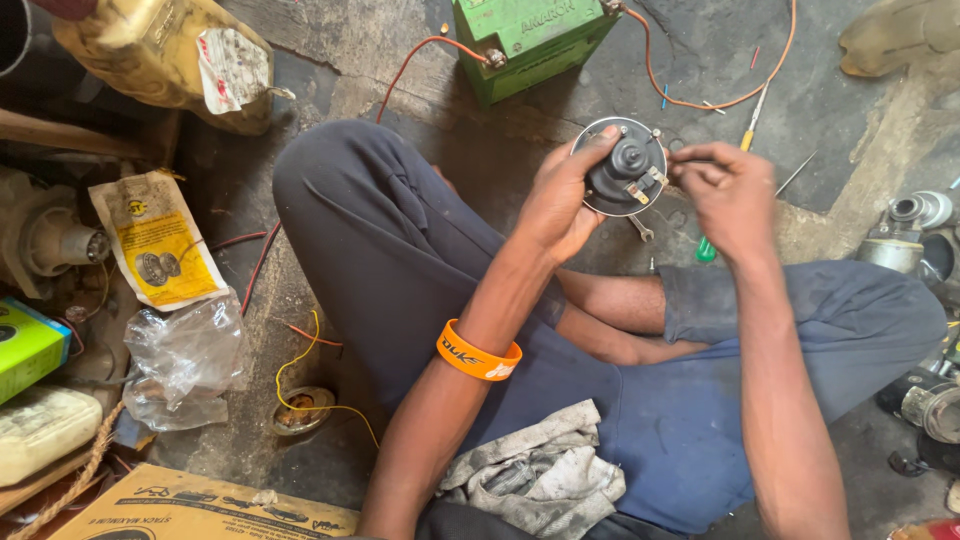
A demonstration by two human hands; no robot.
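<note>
Round black horn sits clamped in the left hand grip, back upward; right hand, just beside, pinches at its terminal. Green battery leads beyond remain unattached.

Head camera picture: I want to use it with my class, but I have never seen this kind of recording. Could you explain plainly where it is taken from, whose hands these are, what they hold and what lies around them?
The one picture comes from a camera worn on a person's head, looking down at their own lap and hands as they sit cross-legged on a concrete floor. The left hand, with an orange wristband on its arm, holds a round black horn-like part. The right hand pinches something small at that part's edge; what it is cannot be made out. Behind lie a green battery with orange wires, and a screwdriver. A grey rag rests on the lap.
</note>
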